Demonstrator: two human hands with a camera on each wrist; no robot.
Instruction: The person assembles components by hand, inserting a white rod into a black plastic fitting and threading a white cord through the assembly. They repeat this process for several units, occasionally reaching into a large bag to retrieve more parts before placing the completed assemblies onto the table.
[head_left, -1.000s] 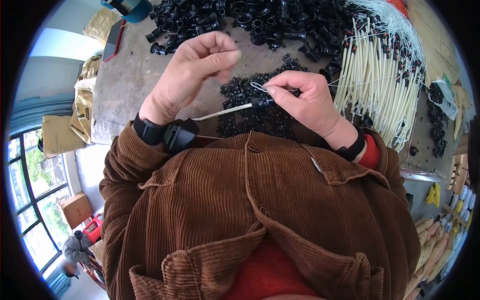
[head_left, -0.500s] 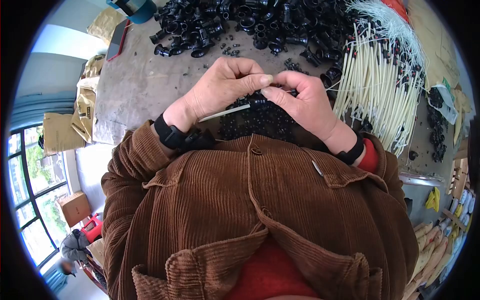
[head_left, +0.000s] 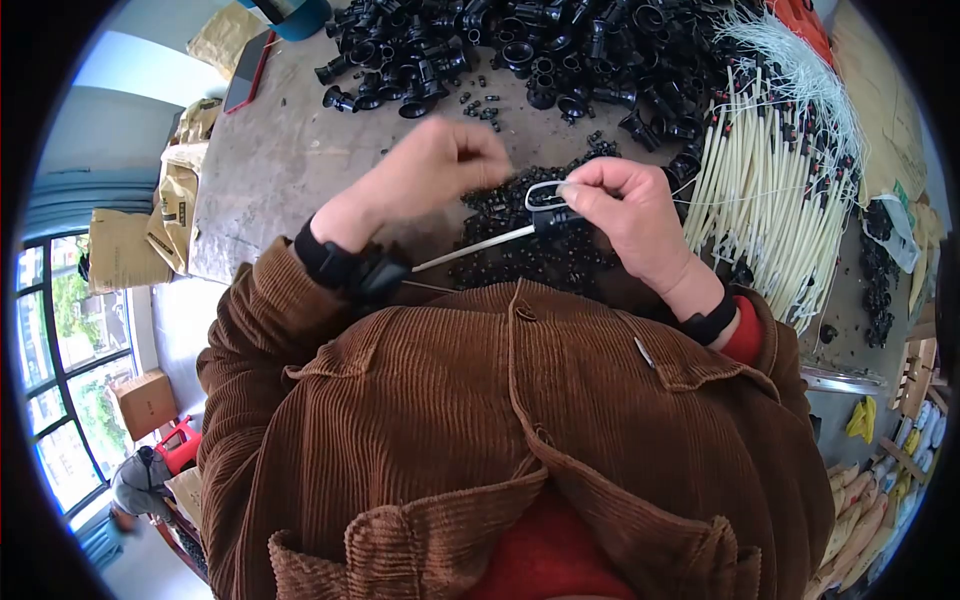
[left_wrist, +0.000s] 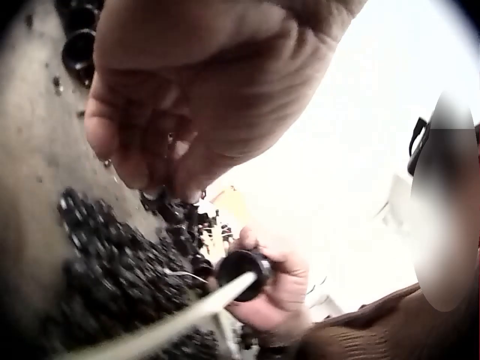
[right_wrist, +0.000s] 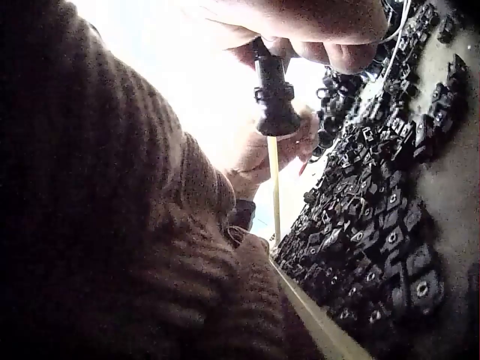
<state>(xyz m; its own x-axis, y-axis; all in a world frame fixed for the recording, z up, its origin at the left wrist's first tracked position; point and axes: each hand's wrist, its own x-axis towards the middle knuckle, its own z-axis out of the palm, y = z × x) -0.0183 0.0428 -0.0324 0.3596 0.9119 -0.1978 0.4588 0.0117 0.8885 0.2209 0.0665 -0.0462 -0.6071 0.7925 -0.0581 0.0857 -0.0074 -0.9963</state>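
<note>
In the head view my right hand (head_left: 635, 215) pinches a loop of pale cord (head_left: 529, 197) between thumb and finger. Below it, that hand's fingers grip a black flared fitting (right_wrist: 274, 97). A thin cream rod (head_left: 475, 248) sticks out of the fitting's wide end, towards my left wrist. My left hand (head_left: 415, 170) is blurred, apart from the loop, over the left edge of a spread of small black parts (head_left: 520, 265). Its fingers bend inward in the left wrist view; I cannot tell whether a small piece is between the fingertips.
A heap of black flared fittings (head_left: 420, 75) lies at the back of the table. To the right is a thick bundle of cream rods (head_left: 755, 190) under white strings (head_left: 800, 80). A phone (head_left: 248, 75) lies at the back left. Another person (head_left: 140, 480) is at lower left.
My left hand came down from its raised position to meet the right at the cord, then drew away left. The loop now stands out wider. My right hand keeps its hold.
</note>
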